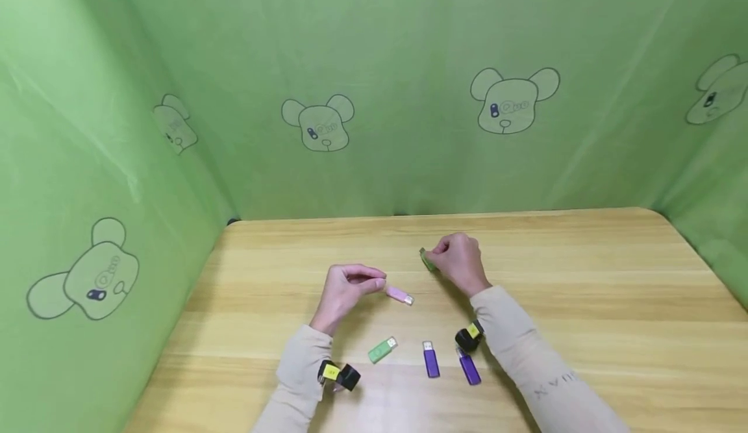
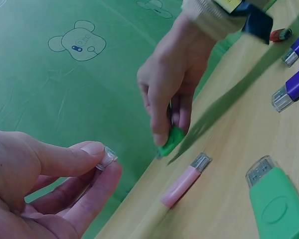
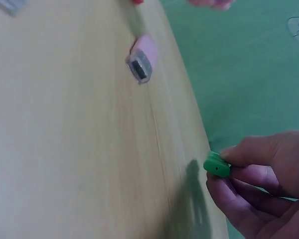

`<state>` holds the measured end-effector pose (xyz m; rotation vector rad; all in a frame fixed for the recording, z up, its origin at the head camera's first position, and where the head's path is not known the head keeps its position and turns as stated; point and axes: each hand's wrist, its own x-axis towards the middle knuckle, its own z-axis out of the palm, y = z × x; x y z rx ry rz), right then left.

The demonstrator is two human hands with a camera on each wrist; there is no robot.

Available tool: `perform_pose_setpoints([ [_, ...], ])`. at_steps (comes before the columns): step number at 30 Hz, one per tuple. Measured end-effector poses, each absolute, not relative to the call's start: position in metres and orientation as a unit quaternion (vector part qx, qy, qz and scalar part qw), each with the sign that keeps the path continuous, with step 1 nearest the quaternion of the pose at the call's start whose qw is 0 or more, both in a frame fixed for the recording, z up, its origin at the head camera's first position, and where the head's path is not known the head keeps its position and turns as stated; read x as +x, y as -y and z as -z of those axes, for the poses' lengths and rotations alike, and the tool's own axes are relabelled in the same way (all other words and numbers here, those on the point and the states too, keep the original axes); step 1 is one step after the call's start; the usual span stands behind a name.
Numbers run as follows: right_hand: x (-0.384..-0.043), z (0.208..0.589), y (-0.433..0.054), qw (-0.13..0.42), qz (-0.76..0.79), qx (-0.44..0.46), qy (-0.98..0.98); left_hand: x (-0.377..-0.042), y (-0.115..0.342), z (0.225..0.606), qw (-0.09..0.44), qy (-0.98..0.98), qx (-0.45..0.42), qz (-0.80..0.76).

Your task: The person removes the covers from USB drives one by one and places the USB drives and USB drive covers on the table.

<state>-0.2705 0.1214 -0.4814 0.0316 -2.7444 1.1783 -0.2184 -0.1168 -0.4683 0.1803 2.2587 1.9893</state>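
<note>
My left hand [image 1: 349, 292] pinches a small clear plastic cap [image 2: 107, 158] between thumb and fingertips, plain in the left wrist view. Farther back on the right, my right hand [image 1: 459, 261] grips a green USB stick [image 1: 427, 259] by thumb and fingers, just above the table; in the right wrist view its green end [image 3: 217, 166] points out of the grip. Between the hands lies a pink USB stick [image 1: 400, 295], its clear-capped end to the right. Nearer the front rests another green USB stick [image 1: 382, 350].
Two purple USB sticks, one upright in view [image 1: 431, 360] and one slanted [image 1: 469, 367], lie near the right forearm. A small red item [image 2: 280, 35] sits beyond them in the left wrist view. Green curtains [image 1: 397, 173] surround the wooden table [image 1: 613, 264].
</note>
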Motion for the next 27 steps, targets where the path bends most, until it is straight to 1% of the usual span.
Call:
perform_pose_setpoints([
  [4,-0.283,0.484,-0.113,0.083,-0.388,-0.002,0.918,-0.218,0.117,0.468,0.059,-0.749,0.062,-0.657],
  [9,-0.292,0.488,-0.103,0.073,-0.392,-0.024,0.917,-0.219,0.118,0.469,0.058,-0.743,0.055,-0.665],
  [27,-0.297,0.485,-0.068,0.058,-0.371,-0.024,0.927,-0.221,0.124,0.468,0.049,-0.748,0.050,-0.660],
])
